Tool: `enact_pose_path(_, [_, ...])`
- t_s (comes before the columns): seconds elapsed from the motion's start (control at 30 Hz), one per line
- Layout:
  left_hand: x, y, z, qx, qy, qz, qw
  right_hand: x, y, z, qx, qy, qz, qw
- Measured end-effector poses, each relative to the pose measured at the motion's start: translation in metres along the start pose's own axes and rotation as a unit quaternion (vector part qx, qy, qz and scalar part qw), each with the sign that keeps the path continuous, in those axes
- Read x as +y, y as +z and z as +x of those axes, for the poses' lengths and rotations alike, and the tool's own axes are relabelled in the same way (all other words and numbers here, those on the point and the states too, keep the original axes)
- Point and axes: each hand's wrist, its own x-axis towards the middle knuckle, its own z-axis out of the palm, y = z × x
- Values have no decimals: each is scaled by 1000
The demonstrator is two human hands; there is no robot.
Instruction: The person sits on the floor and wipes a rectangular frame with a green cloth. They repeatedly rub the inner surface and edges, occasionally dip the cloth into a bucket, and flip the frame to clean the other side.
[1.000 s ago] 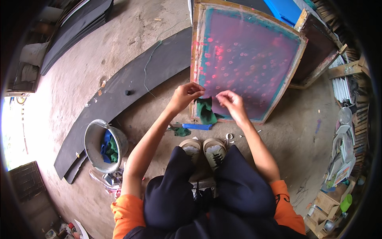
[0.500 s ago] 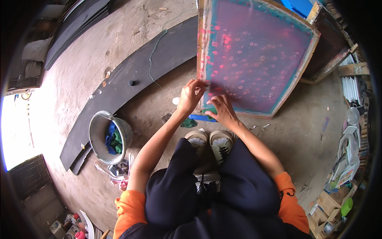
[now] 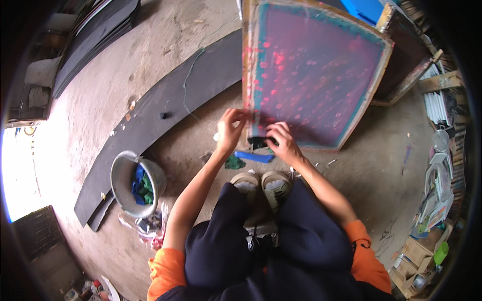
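A wooden-framed printing screen [image 3: 321, 75] with pink-purple mesh, a teal border and small flower marks leans in front of me. Beside its lower left corner, my left hand [image 3: 230, 131] is closed in a pinch; whatever the fingertips hold is too small to make out. My right hand [image 3: 285, 144] is at the screen's lower edge, fingers bent and thumb apart, slightly blurred. A black patch or piece [image 3: 258, 142] shows just left of its fingertips; whether they touch it is unclear. Below lie a blue strip [image 3: 254, 157] and a green cloth [image 3: 234, 162].
A grey bucket [image 3: 118, 173] with blue and green cloths stands at left by a long black sheet [image 3: 150, 113]. A plastic bag [image 3: 150, 226] lies below it. Another framed screen [image 3: 401, 65] leans behind at right. Stacked papers and boxes [image 3: 427, 251] line the right side.
The whole view has shifted a little, moving the screen left in the picture. My right hand's fingers have bent more, and the black piece shows near them. My left hand remains by the screen's corner.
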Motion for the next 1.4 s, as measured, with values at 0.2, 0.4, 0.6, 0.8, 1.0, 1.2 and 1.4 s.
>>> enact_pose_path(0.2, [29,1,42,133,58,16,989,35,-128,81,410,79,-156,895])
enact_pose_path(0.4, [41,26,121,142,76,8,987,64,-163,121,478,-15,-303,824])
enact_pose_path(0.6, [53,48,122,174,-9,-25,984,55,-105,100,220,11,-349,911])
enact_pose_path(0.8, [49,49,124,195,46,7,980,55,-136,107,15,-91,-437,895])
enact_pose_path(1.0, [36,48,126,187,47,21,981,47,-94,101,21,-108,-347,931])
enact_pose_path(1.2, [29,46,130,189,67,49,979,47,-128,111,216,61,-450,864])
enact_pose_path(1.4, [30,45,130,211,108,83,968,63,-147,113,203,23,-479,854])
